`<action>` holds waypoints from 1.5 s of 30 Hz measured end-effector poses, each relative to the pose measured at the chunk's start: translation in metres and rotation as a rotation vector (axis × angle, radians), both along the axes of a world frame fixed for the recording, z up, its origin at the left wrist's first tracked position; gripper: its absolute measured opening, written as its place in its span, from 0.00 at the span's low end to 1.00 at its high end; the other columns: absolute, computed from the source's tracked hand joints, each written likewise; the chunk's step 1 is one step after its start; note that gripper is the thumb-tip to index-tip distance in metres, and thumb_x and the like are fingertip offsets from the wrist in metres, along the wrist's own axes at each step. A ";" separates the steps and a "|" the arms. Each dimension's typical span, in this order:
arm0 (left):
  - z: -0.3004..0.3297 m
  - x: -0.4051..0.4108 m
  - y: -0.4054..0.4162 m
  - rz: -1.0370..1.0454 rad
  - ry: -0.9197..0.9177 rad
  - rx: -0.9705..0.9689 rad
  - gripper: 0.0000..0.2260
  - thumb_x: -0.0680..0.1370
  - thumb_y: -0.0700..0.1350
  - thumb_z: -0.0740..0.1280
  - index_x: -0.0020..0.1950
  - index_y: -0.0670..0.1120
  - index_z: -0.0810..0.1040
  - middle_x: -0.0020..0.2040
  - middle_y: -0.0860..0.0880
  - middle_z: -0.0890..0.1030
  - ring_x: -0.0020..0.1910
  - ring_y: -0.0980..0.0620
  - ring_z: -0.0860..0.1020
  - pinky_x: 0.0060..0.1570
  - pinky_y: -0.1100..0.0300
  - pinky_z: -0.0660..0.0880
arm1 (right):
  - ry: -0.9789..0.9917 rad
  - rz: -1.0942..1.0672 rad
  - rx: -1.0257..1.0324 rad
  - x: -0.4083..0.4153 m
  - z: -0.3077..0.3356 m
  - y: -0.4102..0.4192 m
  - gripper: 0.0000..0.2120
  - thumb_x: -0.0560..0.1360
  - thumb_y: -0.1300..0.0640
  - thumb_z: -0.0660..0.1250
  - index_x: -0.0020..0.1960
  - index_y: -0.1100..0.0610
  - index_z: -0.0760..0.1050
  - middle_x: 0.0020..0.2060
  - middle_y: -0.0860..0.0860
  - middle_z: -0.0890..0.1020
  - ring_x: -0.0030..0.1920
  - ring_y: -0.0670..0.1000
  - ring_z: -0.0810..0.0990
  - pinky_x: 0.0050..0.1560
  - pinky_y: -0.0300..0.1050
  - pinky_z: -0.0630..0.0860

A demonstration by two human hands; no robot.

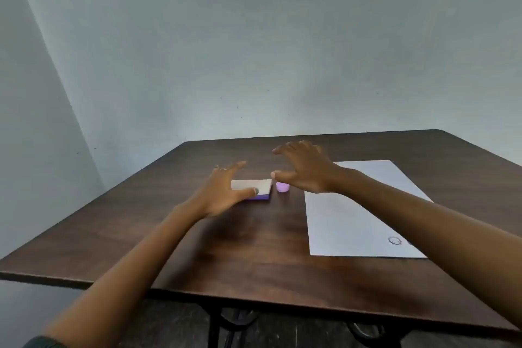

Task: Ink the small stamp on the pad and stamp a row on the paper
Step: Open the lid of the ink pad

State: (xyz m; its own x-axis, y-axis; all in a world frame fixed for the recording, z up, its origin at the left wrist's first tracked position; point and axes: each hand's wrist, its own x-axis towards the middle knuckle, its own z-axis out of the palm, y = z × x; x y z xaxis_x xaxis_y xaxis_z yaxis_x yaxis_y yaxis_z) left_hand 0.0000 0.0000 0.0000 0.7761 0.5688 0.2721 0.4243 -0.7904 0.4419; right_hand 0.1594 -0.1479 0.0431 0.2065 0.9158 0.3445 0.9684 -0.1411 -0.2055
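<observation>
A flat ink pad (261,186) with a pale lid and purple base lies closed at the middle of the dark wooden table (254,248). A small pink-purple stamp (282,187) stands just right of it. My left hand (223,192) hovers with fingers spread at the pad's left end, the thumb over its near edge. My right hand (305,168) is open above and just right of the stamp, holding nothing. A white paper sheet (347,220) lies to the right, with a round stamped mark (394,240) near its front edge; my right forearm hides part of the sheet.
The table's front edge runs across the lower view, with dark metal legs beneath it. A plain pale wall stands close behind the table's far edge. Bare wood lies between the pad and the front edge.
</observation>
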 end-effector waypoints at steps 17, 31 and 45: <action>-0.006 -0.018 0.059 -0.041 0.093 -0.197 0.31 0.65 0.59 0.75 0.66 0.57 0.71 0.65 0.57 0.71 0.61 0.59 0.67 0.58 0.64 0.61 | 0.025 0.137 -0.431 -0.008 0.002 0.080 0.29 0.69 0.45 0.71 0.63 0.61 0.74 0.60 0.55 0.79 0.59 0.55 0.77 0.62 0.51 0.73; 0.003 -0.040 0.061 -0.086 0.100 -0.302 0.23 0.60 0.58 0.77 0.54 0.60 0.77 0.56 0.64 0.76 0.55 0.67 0.70 0.47 0.70 0.64 | 0.102 0.229 -0.448 -0.022 0.006 0.078 0.26 0.66 0.45 0.74 0.59 0.57 0.79 0.56 0.49 0.83 0.54 0.49 0.79 0.56 0.41 0.74; 0.003 -0.043 0.057 -0.130 0.085 -0.324 0.23 0.63 0.56 0.77 0.57 0.60 0.77 0.58 0.62 0.77 0.59 0.62 0.72 0.55 0.66 0.65 | 0.139 0.222 -0.547 -0.025 0.018 0.074 0.16 0.77 0.50 0.60 0.54 0.60 0.79 0.50 0.54 0.81 0.47 0.50 0.74 0.46 0.42 0.69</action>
State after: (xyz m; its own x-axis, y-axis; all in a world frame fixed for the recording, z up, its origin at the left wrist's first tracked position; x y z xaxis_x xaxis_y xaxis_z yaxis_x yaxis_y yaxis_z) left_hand -0.0435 0.0566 0.0030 0.8598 0.5100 0.0256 0.3751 -0.6649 0.6459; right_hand 0.1342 -0.0743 0.0615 -0.0007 0.9789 -0.2045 0.9561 -0.0592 -0.2870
